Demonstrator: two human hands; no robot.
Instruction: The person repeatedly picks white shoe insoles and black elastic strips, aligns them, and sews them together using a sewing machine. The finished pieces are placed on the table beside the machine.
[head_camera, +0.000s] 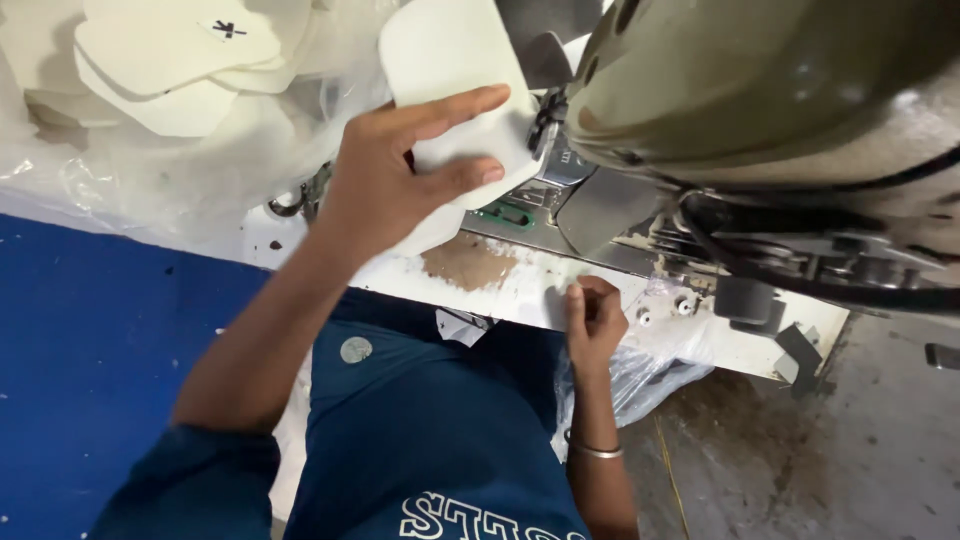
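White worktop (500, 285) is carrying a sewing machine (760, 110); left hand (395, 170) is pinching a cream cut piece (455, 60) beside the needle, right hand (592, 320) is curling closed, empty, at the worktop's near edge.

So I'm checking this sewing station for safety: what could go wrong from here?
1. The left hand presses the white piece right by the machine's needle area; the fingertips could get caught.
2. The right hand rests at the table edge, off the piece, so the piece may skew.
3. The loose plastic sheet could snag.
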